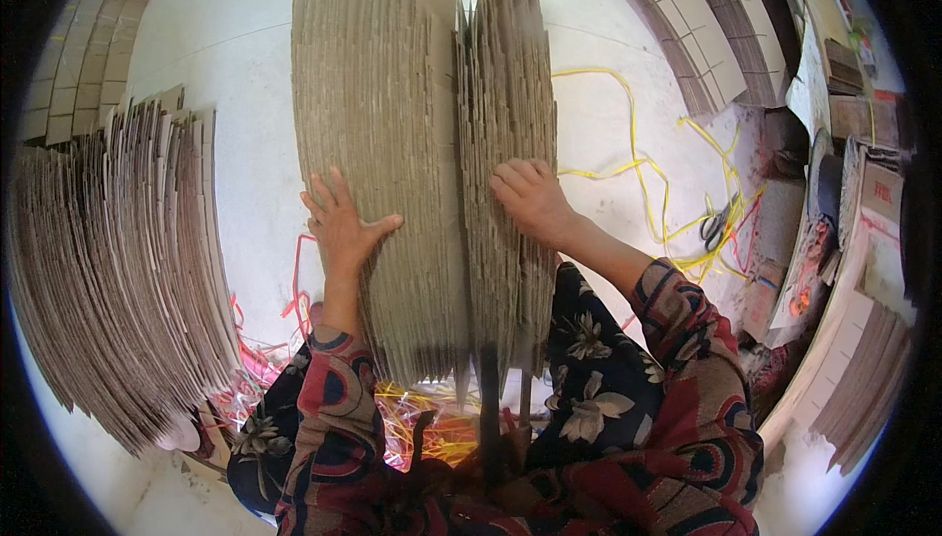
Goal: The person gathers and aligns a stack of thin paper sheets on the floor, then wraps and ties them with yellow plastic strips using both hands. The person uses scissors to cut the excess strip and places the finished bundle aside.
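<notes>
Before me stands a long bundle of brown cardboard sheets [392,114], their edges facing up, parted by a dark gap into a wide left part and a narrower right part. My left hand [343,227] lies open on the left part, thumb and fingers spread over the edges. Fingers curled, my right hand [533,200] grips the edges of the cardboard sheets [515,75] in the right part. Its fingertips are partly hidden. The near end of the bundle lies between my knees.
Another row of upright cardboard [118,271] stands at the left. Flat cardboard stacks [687,35] lie at the far right. Yellow straps [643,168] and black-handled scissors [719,227] are on the pale floor at right. Tangled plastic strips [422,428] lie near my lap.
</notes>
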The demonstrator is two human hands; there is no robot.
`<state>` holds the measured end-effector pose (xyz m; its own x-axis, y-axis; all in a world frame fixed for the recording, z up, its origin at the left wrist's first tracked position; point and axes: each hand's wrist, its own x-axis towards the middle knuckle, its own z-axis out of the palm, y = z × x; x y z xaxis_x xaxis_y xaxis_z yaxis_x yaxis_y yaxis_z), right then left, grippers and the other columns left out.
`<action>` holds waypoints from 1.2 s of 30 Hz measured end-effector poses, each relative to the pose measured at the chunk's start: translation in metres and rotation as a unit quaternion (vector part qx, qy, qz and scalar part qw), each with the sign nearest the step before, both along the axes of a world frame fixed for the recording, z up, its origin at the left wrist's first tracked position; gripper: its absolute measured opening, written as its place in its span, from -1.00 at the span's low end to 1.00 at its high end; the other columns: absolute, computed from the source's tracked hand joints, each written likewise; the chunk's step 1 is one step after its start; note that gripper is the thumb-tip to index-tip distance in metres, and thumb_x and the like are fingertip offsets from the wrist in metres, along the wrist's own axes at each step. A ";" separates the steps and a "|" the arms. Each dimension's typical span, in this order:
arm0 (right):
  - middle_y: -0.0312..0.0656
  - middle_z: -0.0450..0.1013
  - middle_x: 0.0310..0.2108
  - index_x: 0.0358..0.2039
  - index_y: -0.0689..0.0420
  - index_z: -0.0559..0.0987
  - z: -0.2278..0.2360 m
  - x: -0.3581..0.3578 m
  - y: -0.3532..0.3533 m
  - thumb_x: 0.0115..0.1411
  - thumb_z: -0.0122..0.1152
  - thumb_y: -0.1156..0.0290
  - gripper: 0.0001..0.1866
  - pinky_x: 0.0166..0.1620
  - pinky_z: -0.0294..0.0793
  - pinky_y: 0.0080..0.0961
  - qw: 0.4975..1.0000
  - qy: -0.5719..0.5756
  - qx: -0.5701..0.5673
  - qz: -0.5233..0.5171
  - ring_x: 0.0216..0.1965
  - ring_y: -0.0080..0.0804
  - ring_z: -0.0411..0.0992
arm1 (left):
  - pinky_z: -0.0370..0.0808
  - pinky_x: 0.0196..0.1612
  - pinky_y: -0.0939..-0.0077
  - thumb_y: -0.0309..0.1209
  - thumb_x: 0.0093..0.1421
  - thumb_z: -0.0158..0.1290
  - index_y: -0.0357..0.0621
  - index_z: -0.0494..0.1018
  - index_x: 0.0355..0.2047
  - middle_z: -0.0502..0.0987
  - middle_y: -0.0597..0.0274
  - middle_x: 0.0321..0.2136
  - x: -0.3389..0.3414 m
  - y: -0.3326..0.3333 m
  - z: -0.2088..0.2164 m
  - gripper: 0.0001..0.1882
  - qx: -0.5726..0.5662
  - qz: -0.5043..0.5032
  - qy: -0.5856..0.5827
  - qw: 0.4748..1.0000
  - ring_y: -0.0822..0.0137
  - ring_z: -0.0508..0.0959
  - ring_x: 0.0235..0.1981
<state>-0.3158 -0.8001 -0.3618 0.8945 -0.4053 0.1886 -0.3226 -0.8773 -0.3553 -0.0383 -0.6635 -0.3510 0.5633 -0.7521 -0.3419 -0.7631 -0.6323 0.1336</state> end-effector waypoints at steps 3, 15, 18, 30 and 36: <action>-0.11 0.31 -0.02 0.00 0.19 0.36 0.005 0.006 0.001 -0.07 0.07 0.50 -0.48 -0.05 0.28 -0.26 1.000 0.006 0.000 -0.002 -0.04 -0.19 0.29 | -0.02 0.16 -0.37 0.26 -0.45 0.32 0.08 -0.25 0.34 -0.27 -0.14 0.33 0.003 0.005 -0.008 0.43 -0.018 0.003 0.002 1.000 -0.28 -0.26 0.32; 0.26 0.24 0.00 0.21 0.27 0.04 0.017 0.006 0.002 0.20 0.01 0.35 -0.37 -0.14 0.41 -0.05 0.917 0.062 0.293 -0.263 -0.14 0.23 0.37 | -0.02 0.15 -0.37 0.31 -0.47 0.29 0.06 -0.24 0.34 -0.24 -0.17 0.32 0.003 0.005 -0.007 0.45 -0.021 -0.001 -0.007 1.000 -0.30 -0.24 0.31; 0.29 0.16 0.08 0.27 0.21 -0.06 0.015 0.009 0.008 0.18 0.07 0.26 -0.24 -0.16 0.43 -0.05 0.947 0.002 0.244 -0.207 -0.14 0.24 0.38 | -0.02 0.15 -0.37 0.31 -0.47 0.30 0.05 -0.24 0.34 -0.24 -0.17 0.33 0.001 0.005 -0.008 0.45 -0.028 -0.002 -0.004 1.000 -0.30 -0.24 0.31; 0.09 -0.16 0.32 0.31 -0.24 -0.02 0.036 0.033 0.032 0.07 0.21 0.17 -0.15 -0.22 0.51 0.10 0.965 0.177 0.170 -0.091 0.08 0.46 0.17 | 0.00 0.16 -0.34 0.31 -0.48 0.30 0.06 -0.25 0.34 -0.25 -0.17 0.33 0.001 0.004 -0.009 0.46 -0.015 -0.001 -0.010 1.000 -0.31 -0.23 0.31; 0.03 0.01 0.26 0.23 -0.13 0.19 0.040 0.032 0.037 0.10 0.06 0.31 -0.36 -0.20 0.43 0.20 0.983 0.171 0.068 -0.026 0.14 0.27 0.14 | 0.01 0.15 -0.36 0.31 -0.48 0.30 0.05 -0.25 0.34 -0.23 -0.17 0.32 0.002 0.005 -0.010 0.46 -0.018 -0.004 -0.020 1.000 -0.31 -0.22 0.31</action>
<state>-0.2840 -0.7632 -0.3215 0.8740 -0.4520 -0.1781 -0.4858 -0.8085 -0.3321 -0.0367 -0.6581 -0.3609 0.5696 -0.7686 -0.2913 -0.7736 -0.6211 0.1258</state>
